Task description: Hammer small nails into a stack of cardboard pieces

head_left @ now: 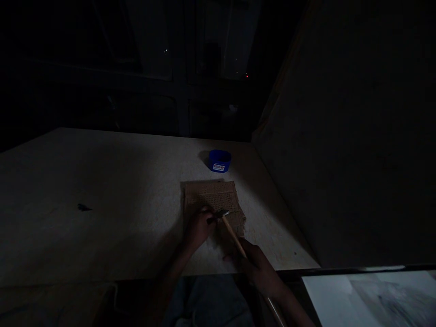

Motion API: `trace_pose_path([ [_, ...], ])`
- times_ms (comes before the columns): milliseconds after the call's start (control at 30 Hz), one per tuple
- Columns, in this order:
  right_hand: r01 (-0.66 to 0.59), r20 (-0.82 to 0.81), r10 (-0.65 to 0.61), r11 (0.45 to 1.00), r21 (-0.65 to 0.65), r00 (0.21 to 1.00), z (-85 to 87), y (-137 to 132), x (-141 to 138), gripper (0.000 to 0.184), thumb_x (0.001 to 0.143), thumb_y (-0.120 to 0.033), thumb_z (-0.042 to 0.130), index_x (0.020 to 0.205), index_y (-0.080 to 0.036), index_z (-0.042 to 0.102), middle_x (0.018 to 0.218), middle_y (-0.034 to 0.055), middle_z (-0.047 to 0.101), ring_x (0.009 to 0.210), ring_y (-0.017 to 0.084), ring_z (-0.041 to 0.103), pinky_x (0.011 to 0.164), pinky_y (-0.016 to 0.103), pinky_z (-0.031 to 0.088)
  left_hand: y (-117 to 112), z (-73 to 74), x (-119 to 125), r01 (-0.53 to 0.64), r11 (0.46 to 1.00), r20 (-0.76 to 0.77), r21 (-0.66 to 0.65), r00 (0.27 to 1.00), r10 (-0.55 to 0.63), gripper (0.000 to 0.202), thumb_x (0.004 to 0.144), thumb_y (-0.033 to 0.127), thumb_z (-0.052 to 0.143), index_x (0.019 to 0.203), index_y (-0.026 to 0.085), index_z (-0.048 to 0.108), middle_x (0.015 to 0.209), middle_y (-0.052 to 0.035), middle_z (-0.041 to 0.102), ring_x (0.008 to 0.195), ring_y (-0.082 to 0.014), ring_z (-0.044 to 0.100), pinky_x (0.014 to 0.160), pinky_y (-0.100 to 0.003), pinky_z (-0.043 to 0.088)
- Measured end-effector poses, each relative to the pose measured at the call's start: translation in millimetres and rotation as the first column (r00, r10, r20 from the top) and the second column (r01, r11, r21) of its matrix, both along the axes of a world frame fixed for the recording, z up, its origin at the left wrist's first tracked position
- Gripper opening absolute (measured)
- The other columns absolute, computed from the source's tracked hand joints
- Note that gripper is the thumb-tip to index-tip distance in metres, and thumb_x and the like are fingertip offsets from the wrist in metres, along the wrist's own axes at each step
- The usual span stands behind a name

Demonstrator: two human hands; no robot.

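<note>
My right hand [256,265] is wrapped round the wooden handle of a hammer [235,236], whose end sticks out below my wrist. The metal head lies low over a stack of brown cardboard pieces [209,193] with small holes or marks across the top. Beside the hammer head, my left hand [198,230] rests on the cardboard with its fingers drawn together. A dark shape shows at those fingertips, but the dim light hides what they hold, if anything. Behind the cardboard stands a small blue plastic tub [220,162] with a white label.
The pale tabletop [136,181] is dimly lit. A small dark object [83,207] lies on its left side. A tall dark panel [340,136] rises along the right edge. At the lower right is a white sheet or board [330,295] with grey smudges.
</note>
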State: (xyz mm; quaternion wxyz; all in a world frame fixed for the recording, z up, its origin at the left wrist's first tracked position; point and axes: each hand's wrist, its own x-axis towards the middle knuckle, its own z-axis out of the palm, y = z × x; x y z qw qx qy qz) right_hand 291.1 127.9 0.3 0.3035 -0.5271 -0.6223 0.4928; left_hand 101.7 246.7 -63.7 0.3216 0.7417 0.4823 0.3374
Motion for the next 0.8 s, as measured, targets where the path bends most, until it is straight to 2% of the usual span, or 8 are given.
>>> trace_pose_path([
  [100,-0.003,-0.053,0.004,1.0,0.008,0.999,0.9,-0.2,0.1,0.027,0.088,-0.03,0.048,0.095,-0.018,0.071,0.084,0.0046,0.068,0.061,0.016,0.054,0.055,0.025,0.039,-0.3,-0.6,-0.6,-0.001,1.0,0.049,0.015,0.999,0.0,0.018,0.08,0.009,0.062,0.082,0.02,0.075,0.103,-0.0053,0.07,0.098,-0.0177,0.065,0.088,-0.031,0.051],
  [233,0.012,-0.03,-0.013,1.0,-0.007,0.999,0.3,2.5,0.8,0.025,0.088,-0.032,0.05,0.09,-0.018,0.071,0.085,0.0059,0.071,0.07,0.02,0.061,0.063,0.028,0.044,-1.7,5.7,0.5,-0.026,1.0,-0.015,0.015,1.0,0.026,0.015,0.078,0.008,0.065,0.068,0.018,0.07,0.088,-0.0036,0.068,0.083,-0.0157,0.064,0.077,-0.028,0.051],
  [300,0.024,-0.04,-0.024,1.0,-0.003,0.999,-0.8,2.3,2.6,0.022,0.085,-0.032,0.052,0.086,-0.018,0.069,0.085,0.0059,0.072,0.069,0.019,0.06,0.061,0.027,0.043,-1.6,8.2,1.2,-0.044,0.999,-0.027,0.022,0.999,0.044,0.018,0.076,0.006,0.065,0.063,0.018,0.068,0.083,-0.0027,0.066,0.079,-0.0148,0.063,0.074,-0.027,0.05],
  [433,0.051,-0.247,-0.07,0.995,-0.083,0.966,-1.1,-3.4,7.9,0.016,0.081,-0.035,0.054,0.087,-0.02,0.057,0.084,0.0045,0.074,0.043,0.009,0.04,0.04,0.021,0.03,-0.2,8.0,1.8,-0.017,0.998,0.023,0.064,1.0,0.015,0.018,0.076,0.003,0.063,0.067,0.018,0.069,0.088,-0.0034,0.067,0.086,-0.0151,0.064,0.08,-0.028,0.05],
  [533,0.085,-0.344,-0.139,0.982,-0.168,0.929,2.2,-1.8,11.9,0.019,0.077,-0.035,0.058,0.087,-0.021,0.051,0.085,0.0054,0.075,0.038,0.006,0.032,0.035,0.018,0.025,0.2,6.7,1.8,-0.017,0.996,0.017,0.089,1.0,0.015,0.016,0.077,0.006,0.064,0.067,0.018,0.068,0.088,-0.0039,0.067,0.086,-0.0157,0.064,0.082,-0.029,0.05],
  [667,0.144,-0.429,-0.214,0.971,-0.189,0.878,-0.6,20.8,16.1,0.024,0.071,-0.037,0.062,0.083,-0.021,0.05,0.077,0.0048,0.074,0.034,0.004,0.033,0.033,0.017,0.025,0.2,5.7,1.5,-0.027,0.995,0.03,0.099,0.999,0.025,0.013,0.079,0.011,0.066,0.068,0.018,0.069,0.092,-0.0046,0.068,0.088,-0.0161,0.065,0.081,-0.03,0.051],
  [800,0.176,-0.544,-0.256,0.965,-0.195,0.799,-23.5,51.8,18.7,0.024,0.069,-0.036,0.064,0.081,-0.021,0.049,0.072,0.0044,0.074,0.029,0.004,0.035,0.031,0.017,0.024,1.9,4.2,0.5,-0.015,0.994,0.034,0.11,0.999,0.012,0.012,0.08,0.013,0.065,0.07,0.018,0.069,0.092,-0.0051,0.068,0.09,-0.0168,0.066,0.081,-0.03,0.052],
])
